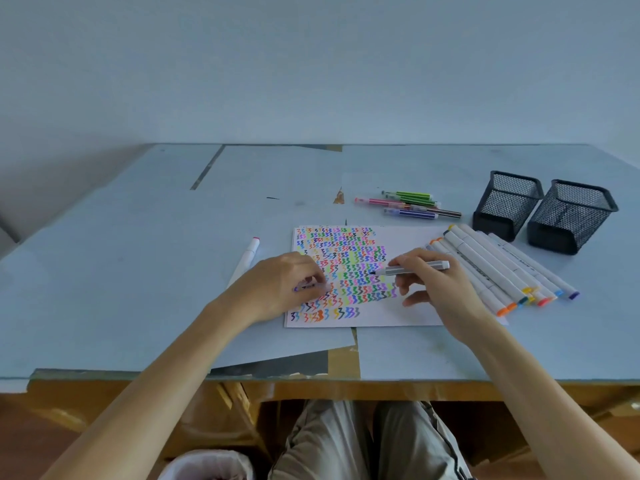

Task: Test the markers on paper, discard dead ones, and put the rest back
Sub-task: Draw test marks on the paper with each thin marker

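Observation:
A white paper sheet (408, 306) covered with coloured squiggles lies in front of me. My right hand (433, 282) grips a grey marker (412, 269), its dark tip pointing left just over the squiggles. My left hand (284, 285) rests on the sheet's left part with fingers curled around a small dark cap (304, 287). Several white markers (502, 268) with coloured ends lie in a row right of the sheet. Several thin coloured pens (408, 204) lie behind it. One white marker with a red end (247, 256) lies alone to the left.
Two black mesh pen holders (505, 204) (571, 216) stand at the back right. The table (138, 271) is covered in light blue sheets. A bin with a pinkish liner (207, 465) sits on the floor below the table's front edge, beside my knees.

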